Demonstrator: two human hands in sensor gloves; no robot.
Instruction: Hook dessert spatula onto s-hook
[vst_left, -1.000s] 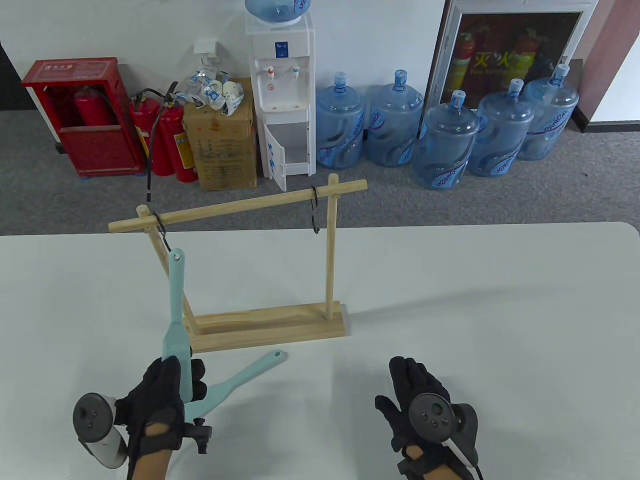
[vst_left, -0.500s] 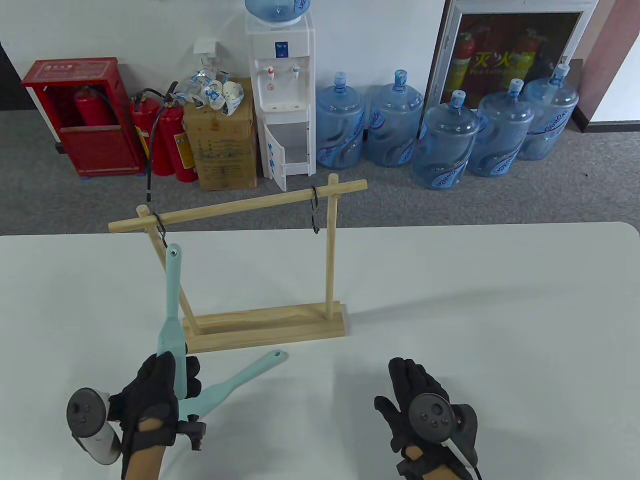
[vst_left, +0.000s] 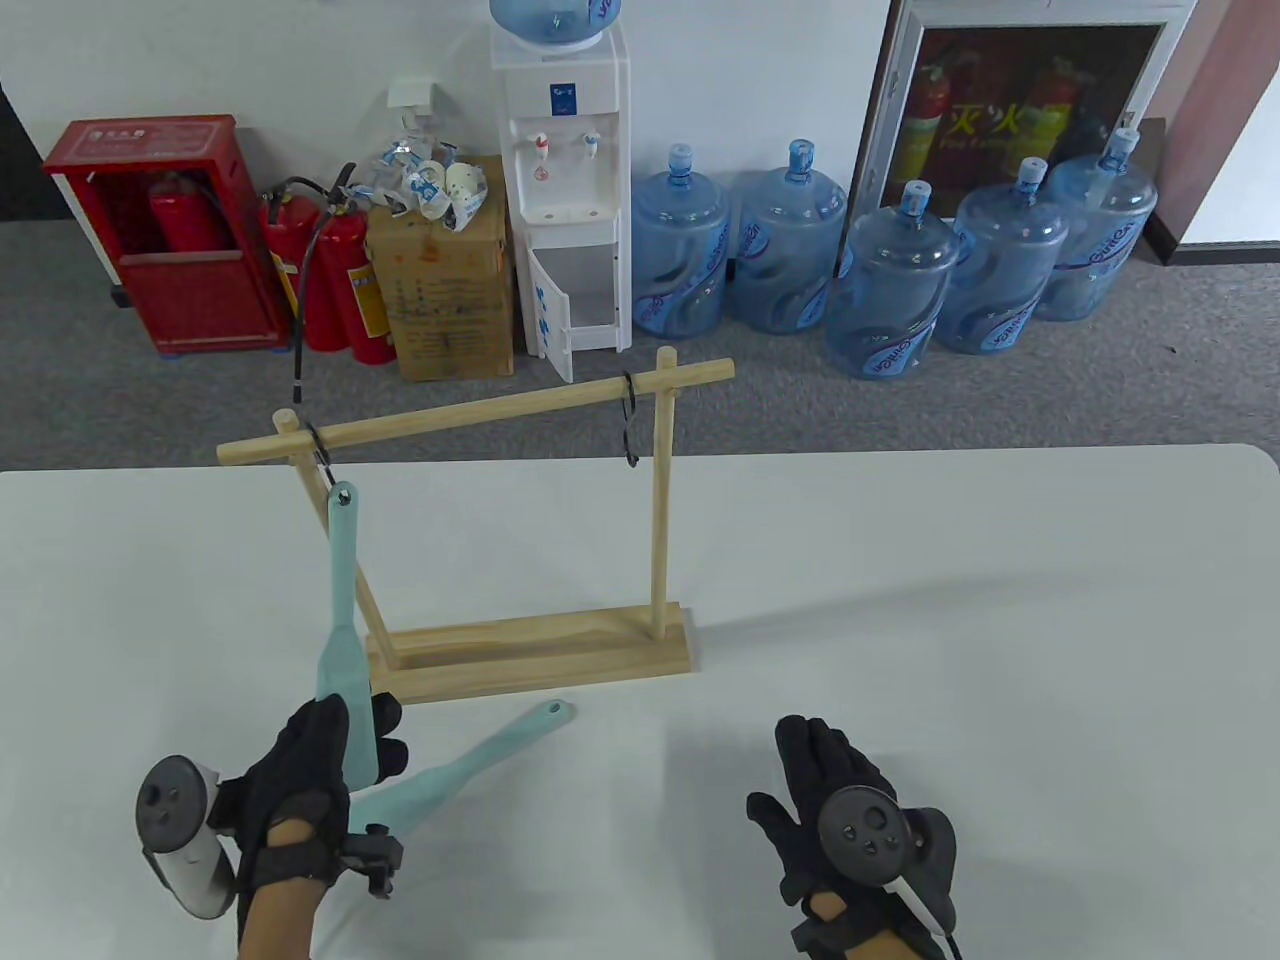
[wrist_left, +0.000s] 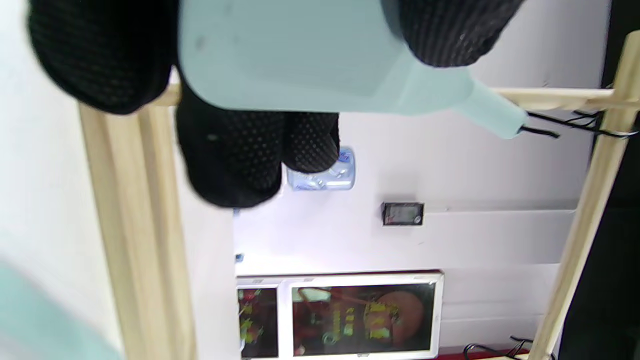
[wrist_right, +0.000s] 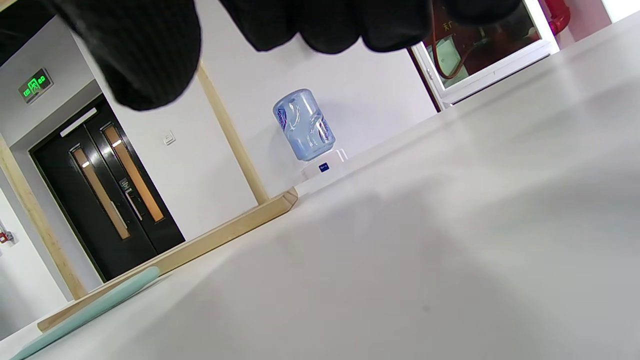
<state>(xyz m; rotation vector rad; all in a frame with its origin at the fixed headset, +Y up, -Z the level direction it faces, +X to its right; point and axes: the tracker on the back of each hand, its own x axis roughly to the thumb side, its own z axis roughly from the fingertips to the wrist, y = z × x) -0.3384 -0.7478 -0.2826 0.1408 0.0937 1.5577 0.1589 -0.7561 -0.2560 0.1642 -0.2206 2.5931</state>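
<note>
- Up at the left end of the rack, the dessert spatula (vst_left: 342, 600) stands nearly upright, its holed handle tip right at the lower curl of the s-hook (vst_left: 322, 462); whether the hook is already through the hole I cannot tell.
- Its wide blade end is gripped by the left hand (vst_left: 315, 775), fingers (wrist_left: 240, 155) closed on both faces, which looks meant to leave the far tip free for aiming.
- That hook hangs from the wooden rack (vst_left: 520, 650)'s crossbar, so the tool has to be lifted to it.
- A second spatula (vst_left: 470, 765) lies flat on the table (vst_left: 1000, 620) just beside the left hand, apparently waiting for the other hook (vst_left: 629, 425) at the right post.
- Well apart, the right hand (vst_left: 850, 810) rests low over the table, fingers extended and holding nothing, seemingly kept out of the way.
</note>
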